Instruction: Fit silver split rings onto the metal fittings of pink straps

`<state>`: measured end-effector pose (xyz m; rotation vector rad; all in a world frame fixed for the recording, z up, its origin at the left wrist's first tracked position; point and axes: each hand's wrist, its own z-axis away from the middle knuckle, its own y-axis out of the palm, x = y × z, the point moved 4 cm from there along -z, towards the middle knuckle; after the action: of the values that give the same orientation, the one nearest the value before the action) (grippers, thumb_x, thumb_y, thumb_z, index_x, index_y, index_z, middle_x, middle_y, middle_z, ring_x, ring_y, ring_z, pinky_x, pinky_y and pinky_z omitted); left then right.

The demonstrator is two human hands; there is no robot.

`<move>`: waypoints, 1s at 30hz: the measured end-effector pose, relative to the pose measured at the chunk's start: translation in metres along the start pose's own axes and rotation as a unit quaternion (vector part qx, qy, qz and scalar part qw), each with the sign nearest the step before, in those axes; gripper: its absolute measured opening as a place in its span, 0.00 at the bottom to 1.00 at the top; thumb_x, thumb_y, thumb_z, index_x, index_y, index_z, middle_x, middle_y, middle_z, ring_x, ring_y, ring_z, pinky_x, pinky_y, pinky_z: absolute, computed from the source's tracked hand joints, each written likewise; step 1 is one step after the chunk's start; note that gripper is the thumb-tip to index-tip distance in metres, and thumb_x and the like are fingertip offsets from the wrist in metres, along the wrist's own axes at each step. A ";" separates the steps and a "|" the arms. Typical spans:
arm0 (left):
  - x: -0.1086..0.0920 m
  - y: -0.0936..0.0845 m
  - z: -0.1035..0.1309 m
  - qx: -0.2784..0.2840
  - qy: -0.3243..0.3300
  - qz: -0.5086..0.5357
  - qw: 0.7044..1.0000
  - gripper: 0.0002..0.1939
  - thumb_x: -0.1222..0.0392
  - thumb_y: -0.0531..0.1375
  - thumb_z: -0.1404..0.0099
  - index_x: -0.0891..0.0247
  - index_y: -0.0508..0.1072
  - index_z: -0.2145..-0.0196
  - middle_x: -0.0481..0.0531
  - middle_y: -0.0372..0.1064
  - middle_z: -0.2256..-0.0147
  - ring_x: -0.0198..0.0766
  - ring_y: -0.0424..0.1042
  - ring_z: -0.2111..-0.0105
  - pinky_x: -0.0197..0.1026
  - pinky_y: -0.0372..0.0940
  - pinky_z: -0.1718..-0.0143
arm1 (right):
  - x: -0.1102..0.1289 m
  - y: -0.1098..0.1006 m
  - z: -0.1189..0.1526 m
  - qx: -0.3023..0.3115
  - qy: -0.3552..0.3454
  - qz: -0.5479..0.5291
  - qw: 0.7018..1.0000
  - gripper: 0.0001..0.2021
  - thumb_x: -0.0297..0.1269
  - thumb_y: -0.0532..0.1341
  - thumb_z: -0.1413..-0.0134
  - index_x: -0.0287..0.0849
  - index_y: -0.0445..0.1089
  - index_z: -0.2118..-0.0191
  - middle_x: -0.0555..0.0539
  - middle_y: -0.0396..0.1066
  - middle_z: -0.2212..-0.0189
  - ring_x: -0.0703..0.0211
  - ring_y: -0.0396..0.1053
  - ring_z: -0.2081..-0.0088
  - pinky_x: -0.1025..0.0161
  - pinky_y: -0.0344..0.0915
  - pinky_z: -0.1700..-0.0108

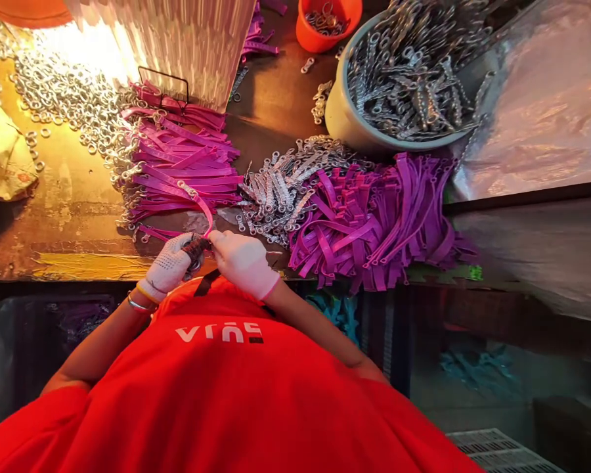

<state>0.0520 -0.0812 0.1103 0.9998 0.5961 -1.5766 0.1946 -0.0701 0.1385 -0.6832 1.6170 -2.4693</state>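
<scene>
My left hand (170,266), in a white dotted glove, is closed around a dark-handled tool (196,249) at the table's front edge. Right beside it my right hand (243,261), also gloved, pinches the lower end of a purple strap (207,213). The strap curves up and to the left, with a silver metal link (187,189) at its far end. Beyond my hands lies a stack of purple straps (187,157). To the right are a heap of metal links (280,190) and a larger pile of purple straps (374,223). The tool's tip is hidden by my fingers.
Loose metal rings (64,98) spread over the table's left. A pale bucket (342,112) full of metal pieces stands at the back right, near a small orange bucket (315,41). A corrugated panel (192,46) rises behind the straps; clear plastic (542,112) lies far right.
</scene>
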 end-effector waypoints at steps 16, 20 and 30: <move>0.016 -0.005 -0.016 0.059 0.048 -0.278 0.957 0.04 0.68 0.64 0.49 0.60 0.73 0.77 0.48 0.65 0.80 0.33 0.57 0.79 0.34 0.47 0.77 | -0.001 0.035 0.011 0.019 0.006 0.030 0.999 0.17 0.37 0.46 0.28 0.41 0.68 0.47 0.41 0.74 0.59 0.53 0.72 0.60 0.62 0.55 0.65; 0.028 0.003 -0.009 0.050 0.016 -0.163 0.985 0.09 0.58 0.58 0.38 0.63 0.71 0.74 0.48 0.66 0.79 0.33 0.60 0.79 0.33 0.51 0.78 | -0.011 0.021 0.009 0.034 0.034 -0.062 0.997 0.17 0.39 0.52 0.30 0.41 0.63 0.40 0.41 0.74 0.50 0.53 0.73 0.52 0.64 0.60 0.57; 0.031 0.010 0.002 -0.003 0.034 -0.195 0.980 0.15 0.57 0.59 0.36 0.66 0.68 0.79 0.46 0.63 0.80 0.31 0.57 0.77 0.33 0.50 0.76 | -0.013 0.037 0.002 0.136 -0.018 0.018 0.990 0.17 0.47 0.52 0.32 0.38 0.68 0.52 0.36 0.78 0.63 0.43 0.78 0.61 0.58 0.66 0.62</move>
<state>0.0601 -0.1013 0.0864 0.9756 0.8853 -1.8862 0.2018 -0.0837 0.1020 -0.6476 1.2331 -2.5661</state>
